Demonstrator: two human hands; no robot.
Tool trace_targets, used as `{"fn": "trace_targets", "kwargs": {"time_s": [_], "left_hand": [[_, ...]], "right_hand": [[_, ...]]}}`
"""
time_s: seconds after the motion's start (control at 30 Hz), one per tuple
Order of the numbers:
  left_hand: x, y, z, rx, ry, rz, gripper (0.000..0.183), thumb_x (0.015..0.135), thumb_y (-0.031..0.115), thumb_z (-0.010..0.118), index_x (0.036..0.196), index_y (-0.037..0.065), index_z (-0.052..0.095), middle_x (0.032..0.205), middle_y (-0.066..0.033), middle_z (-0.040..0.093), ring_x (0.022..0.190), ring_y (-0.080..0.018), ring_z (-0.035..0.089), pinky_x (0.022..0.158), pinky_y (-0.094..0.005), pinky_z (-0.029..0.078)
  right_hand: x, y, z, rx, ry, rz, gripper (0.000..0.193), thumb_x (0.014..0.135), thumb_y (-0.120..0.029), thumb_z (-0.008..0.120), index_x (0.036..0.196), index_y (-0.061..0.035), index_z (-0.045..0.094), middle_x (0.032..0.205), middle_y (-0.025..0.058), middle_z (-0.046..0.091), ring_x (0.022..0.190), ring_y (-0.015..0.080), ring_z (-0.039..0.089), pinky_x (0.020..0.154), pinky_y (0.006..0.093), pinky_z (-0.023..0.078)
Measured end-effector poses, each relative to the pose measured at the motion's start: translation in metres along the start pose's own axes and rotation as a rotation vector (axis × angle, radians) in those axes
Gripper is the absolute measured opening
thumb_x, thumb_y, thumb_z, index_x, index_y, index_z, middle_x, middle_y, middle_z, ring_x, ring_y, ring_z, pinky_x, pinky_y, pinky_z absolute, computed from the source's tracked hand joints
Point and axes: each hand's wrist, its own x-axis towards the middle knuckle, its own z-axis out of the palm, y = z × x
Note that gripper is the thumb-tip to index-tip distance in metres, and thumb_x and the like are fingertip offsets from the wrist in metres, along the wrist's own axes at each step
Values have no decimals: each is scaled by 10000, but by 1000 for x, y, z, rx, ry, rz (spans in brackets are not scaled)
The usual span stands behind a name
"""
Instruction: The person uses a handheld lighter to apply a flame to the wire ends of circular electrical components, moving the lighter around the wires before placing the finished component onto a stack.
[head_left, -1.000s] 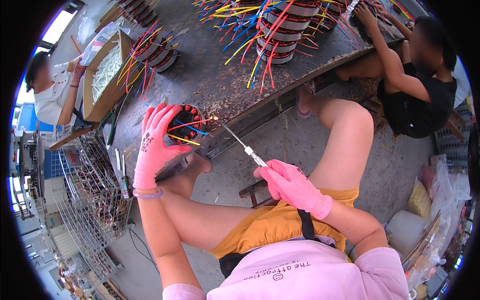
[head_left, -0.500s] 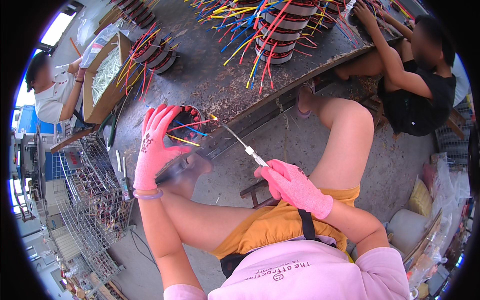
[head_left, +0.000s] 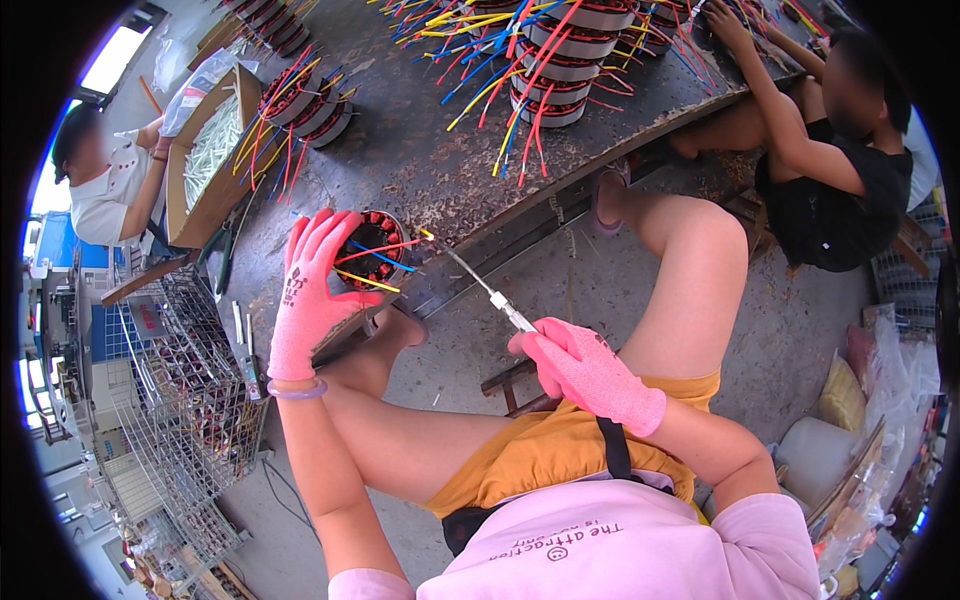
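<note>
In a pink glove, my left hand (head_left: 318, 280) curls round the left side of a motor stator (head_left: 385, 222) with dark red windings, at the table's near edge. Red, blue and yellow wires stick out of the stator toward the right. My right hand (head_left: 590, 375), also gloved in pink, is closed round the handle of a slim metal-rod tool (head_left: 475, 272) with a white collar. Its thin tip points up and left and meets the end of the red wire (head_left: 400, 245), where a small bright yellow-orange spot shows. Part of the stator is hidden behind my left fingers.
Stacks of wired stators (head_left: 560, 85) stand on the worn dark table (head_left: 420, 130), with a tilted stack (head_left: 310, 105) at left. A cardboard box (head_left: 215, 150) holds pale sticks. Co-workers (head_left: 840, 150) sit at right and far left. Wire baskets (head_left: 190, 390) stand at lower left.
My hands, the stator and the tool stay almost in place. The haze over my leg below the stator has cleared.
</note>
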Motion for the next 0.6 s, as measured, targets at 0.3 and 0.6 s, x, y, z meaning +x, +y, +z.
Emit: {"fn": "trace_targets", "kwargs": {"time_s": [0.3,0.6], "left_hand": [[0,-1,1,-3,1,6,923,507,224,860,1358,55,541,1376,-118,554,1375,-340,420,1195,-499,261],[1,0,-1,-10,-14,-4,922,509,207,861,1361,63,539,1377,-116,552,1380,-339,411,1196,-490,264]], "right_hand": [[0,1,0,-14,7,0,300,1019,-272,481,1042,-6,618,621,36,502,546,94,491,543,275,428],[1,-1,1,-3,-1,14,320,1014,-286,476,1048,-4,622,621,40,511,539,105,500,550,286,436]]}}
